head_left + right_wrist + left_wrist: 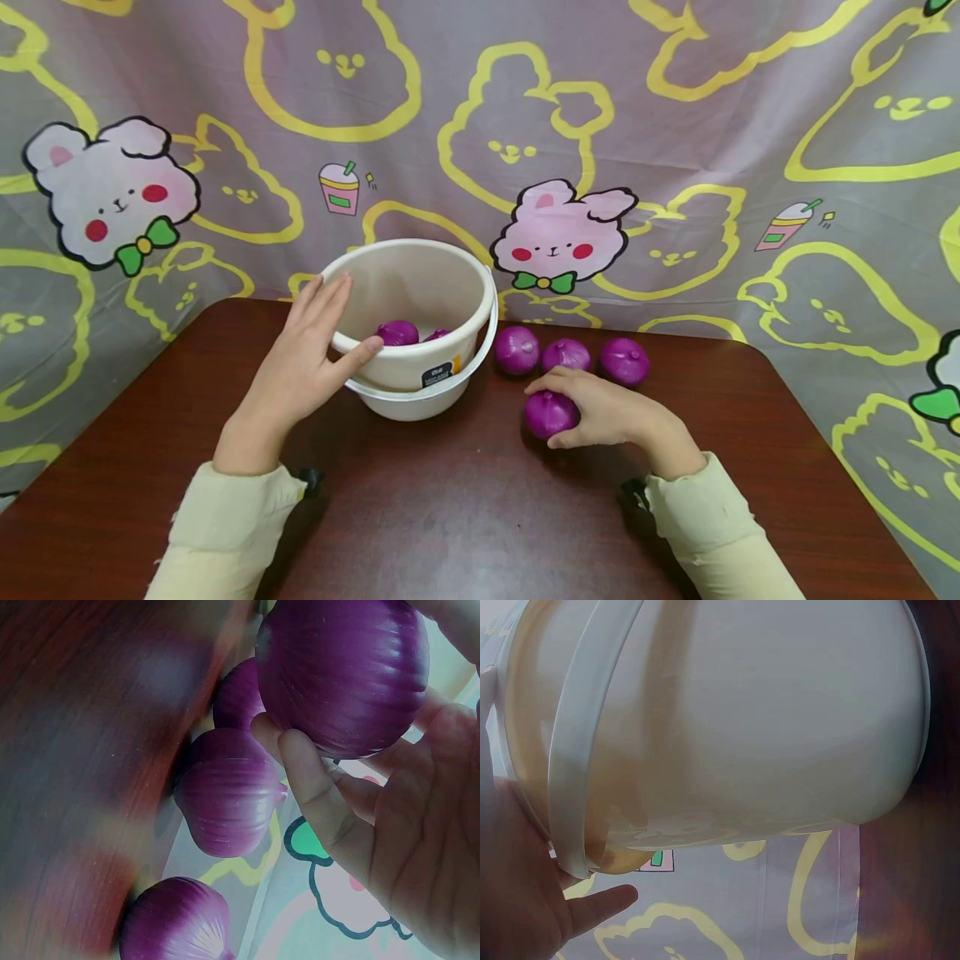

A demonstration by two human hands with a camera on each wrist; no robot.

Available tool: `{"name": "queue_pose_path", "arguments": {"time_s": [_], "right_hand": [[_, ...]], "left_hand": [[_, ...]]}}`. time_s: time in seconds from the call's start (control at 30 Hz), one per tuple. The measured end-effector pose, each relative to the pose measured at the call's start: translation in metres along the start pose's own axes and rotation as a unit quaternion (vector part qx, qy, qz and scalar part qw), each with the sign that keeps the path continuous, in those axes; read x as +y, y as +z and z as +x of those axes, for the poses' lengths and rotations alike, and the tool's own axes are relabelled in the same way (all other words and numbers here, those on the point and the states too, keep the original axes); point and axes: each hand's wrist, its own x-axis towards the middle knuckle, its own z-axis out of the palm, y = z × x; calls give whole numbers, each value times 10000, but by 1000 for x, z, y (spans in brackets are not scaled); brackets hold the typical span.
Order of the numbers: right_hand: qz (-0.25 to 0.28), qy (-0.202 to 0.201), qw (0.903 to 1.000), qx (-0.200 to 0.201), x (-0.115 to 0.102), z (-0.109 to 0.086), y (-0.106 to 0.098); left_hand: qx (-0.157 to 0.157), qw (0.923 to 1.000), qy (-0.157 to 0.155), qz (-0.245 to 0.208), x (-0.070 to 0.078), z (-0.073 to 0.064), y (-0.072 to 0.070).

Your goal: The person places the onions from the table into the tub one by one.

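Note:
A white bucket [390, 368] stands tilted or upright, I cannot tell which, left of centre. Two purple onions [397, 332] show inside it. My left hand [288, 379] touches the bucket's rim on its near left side, fingers extended and thumb at the front edge. Around a purple onion [550, 414] curl the fingers of my right hand [611, 408], to the right of the bucket. That same onion fills the top of the right wrist view, where the thumb is partly cut off. Behind it, three more onions [625, 361] sit in a row.
The bucket's white handle [484, 348] hangs down around its front and right side. A dark brown wooden table [450, 508] carries everything. Right behind it hangs a patterned cloth [420, 183] with cartoon rabbits and yellow outlines.

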Motion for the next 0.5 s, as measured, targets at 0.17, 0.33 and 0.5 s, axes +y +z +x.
{"name": "queue_pose_path", "arguments": {"time_s": [0.17,0.33,0.5], "right_hand": [[-7,-30,10000,81,0,-1,-2],[-30,-66,9999,133,2,-1,-3],[-12,-101,9998,149,2,-2,-6]], "left_hand": [[-2,10000,12,10,-1,0,0],[5,10000,8,21,0,1,0],[16,10000,12,23,0,1,0]]}}
